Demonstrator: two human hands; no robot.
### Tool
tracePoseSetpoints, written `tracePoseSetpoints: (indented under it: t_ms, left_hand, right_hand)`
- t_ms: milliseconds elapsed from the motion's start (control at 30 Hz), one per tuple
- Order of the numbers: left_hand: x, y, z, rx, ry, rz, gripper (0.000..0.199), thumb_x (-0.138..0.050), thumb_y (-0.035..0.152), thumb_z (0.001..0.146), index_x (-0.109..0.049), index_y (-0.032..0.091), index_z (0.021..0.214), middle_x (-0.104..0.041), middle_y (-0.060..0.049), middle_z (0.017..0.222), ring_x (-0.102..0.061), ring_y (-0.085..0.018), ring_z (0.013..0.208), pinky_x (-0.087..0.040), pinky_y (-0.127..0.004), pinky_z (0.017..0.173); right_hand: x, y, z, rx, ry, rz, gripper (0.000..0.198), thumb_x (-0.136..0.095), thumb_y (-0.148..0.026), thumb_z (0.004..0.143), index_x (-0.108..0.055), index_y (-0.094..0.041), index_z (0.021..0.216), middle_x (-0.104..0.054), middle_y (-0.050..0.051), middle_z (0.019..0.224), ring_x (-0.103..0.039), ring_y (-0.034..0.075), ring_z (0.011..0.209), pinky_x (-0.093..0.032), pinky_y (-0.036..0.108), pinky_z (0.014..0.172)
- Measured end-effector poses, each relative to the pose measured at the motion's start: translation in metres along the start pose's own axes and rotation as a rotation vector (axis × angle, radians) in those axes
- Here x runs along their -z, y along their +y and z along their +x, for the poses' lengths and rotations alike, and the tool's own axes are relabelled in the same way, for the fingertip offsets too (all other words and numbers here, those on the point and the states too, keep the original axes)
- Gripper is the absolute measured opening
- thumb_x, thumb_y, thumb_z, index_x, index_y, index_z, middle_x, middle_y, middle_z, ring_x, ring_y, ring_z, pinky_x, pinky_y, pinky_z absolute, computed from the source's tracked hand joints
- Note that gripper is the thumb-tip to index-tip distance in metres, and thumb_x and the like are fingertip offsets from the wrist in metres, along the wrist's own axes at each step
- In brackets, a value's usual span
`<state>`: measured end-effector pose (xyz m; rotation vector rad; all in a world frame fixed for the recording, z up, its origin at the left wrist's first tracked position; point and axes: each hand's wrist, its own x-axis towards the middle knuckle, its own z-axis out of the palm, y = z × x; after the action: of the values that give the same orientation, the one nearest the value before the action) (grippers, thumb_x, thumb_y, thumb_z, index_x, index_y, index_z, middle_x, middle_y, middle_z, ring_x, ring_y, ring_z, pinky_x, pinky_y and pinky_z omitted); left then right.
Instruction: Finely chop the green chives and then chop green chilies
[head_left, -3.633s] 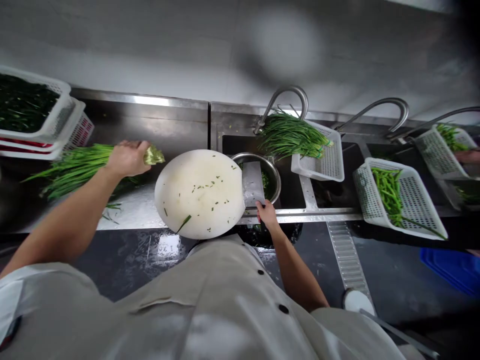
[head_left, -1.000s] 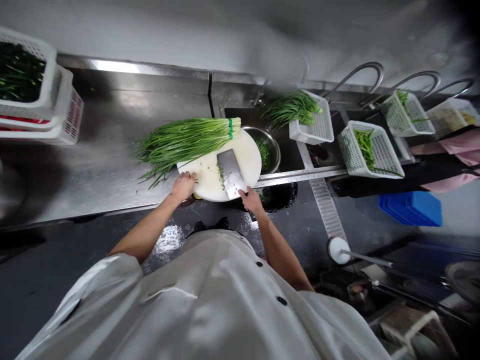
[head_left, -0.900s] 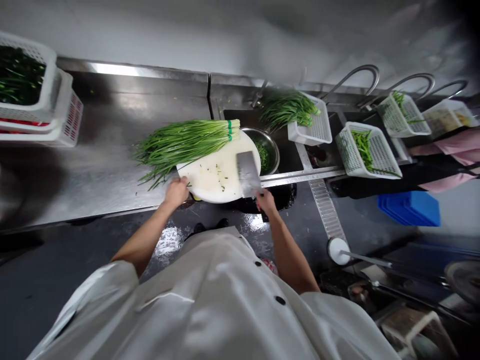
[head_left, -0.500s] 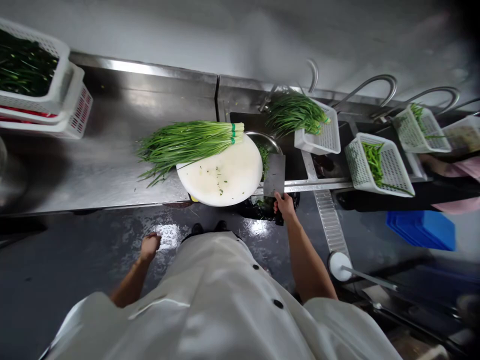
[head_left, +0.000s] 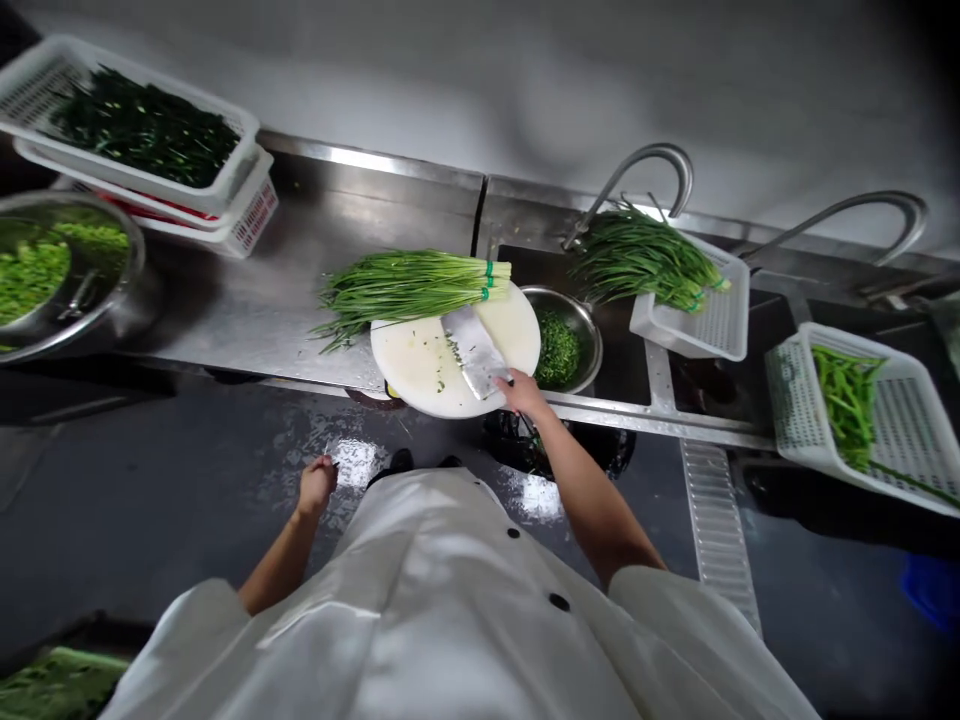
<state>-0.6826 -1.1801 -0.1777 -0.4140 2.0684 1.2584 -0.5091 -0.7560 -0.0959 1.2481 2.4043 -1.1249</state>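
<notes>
My right hand [head_left: 523,392] is closed on the handle end of a cleaver [head_left: 474,350]. Its broad blade lies over the round white cutting board [head_left: 409,365], with green bits along its left edge. Across the back of the board rests a bundle of garlic chives [head_left: 412,282], bound with green bands near its pale ends. Just right of the board, a metal bowl [head_left: 596,350] holds chopped greens [head_left: 556,352]. My left hand [head_left: 318,482] hangs in front of the counter, fingers curled shut; whatever they might hold is too small to make out.
More chives [head_left: 649,255] lie over a white basket [head_left: 727,300] by the sink taps. At right, another basket [head_left: 915,420] holds green peppers [head_left: 847,400]. Stacked baskets [head_left: 251,215] of dark greens and a large metal bowl [head_left: 131,290] stand on the left of the steel counter [head_left: 315,220].
The cleaver in my right hand has moved left, from over the metal bowl onto the cutting board. My view has turned left, bringing in the large bowl. My left hand stays low and closed.
</notes>
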Motion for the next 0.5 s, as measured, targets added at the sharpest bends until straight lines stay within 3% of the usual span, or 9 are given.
tracePoseSetpoints:
  t_ms: [200, 300, 500]
  left_hand:
    - [0.002, -0.03, -0.046, 0.049, 0.105, -0.129, 0.033, -0.056, 0.036, 0.055, -0.03, 0.024, 0.073, -0.036, 0.005, 0.056, -0.028, -0.008, 0.046, -0.02, -0.023, 0.044]
    - [0.002, -0.044, -0.06, 0.094, 0.157, -0.141, 0.033, -0.055, 0.042, 0.06, -0.03, 0.025, 0.072, -0.034, 0.004, 0.054, -0.027, -0.008, 0.044, -0.02, -0.024, 0.042]
    - [0.004, -0.064, -0.066, 0.123, 0.245, -0.111, 0.039, -0.054, 0.054, 0.071, -0.027, 0.026, 0.074, -0.025, 0.007, 0.053, -0.025, -0.01, 0.042, -0.02, -0.024, 0.04]
  right_hand:
    - [0.025, -0.004, 0.042, 0.277, -0.131, -0.169, 0.031, -0.059, -0.042, 0.101, -0.07, -0.015, 0.112, -0.068, 0.001, 0.064, -0.06, 0.018, 0.052, -0.049, 0.029, 0.068]
    - [0.03, -0.01, 0.055, 0.291, -0.108, -0.196, 0.031, -0.058, -0.042, 0.101, -0.071, -0.015, 0.11, -0.07, 0.003, 0.07, -0.062, 0.019, 0.058, -0.048, 0.028, 0.07]
    - [0.032, -0.004, 0.037, 0.361, -0.1, -0.187, 0.023, -0.071, -0.041, 0.091, -0.072, -0.019, 0.098, -0.075, 0.005, 0.083, -0.068, 0.021, 0.077, -0.049, 0.026, 0.074]
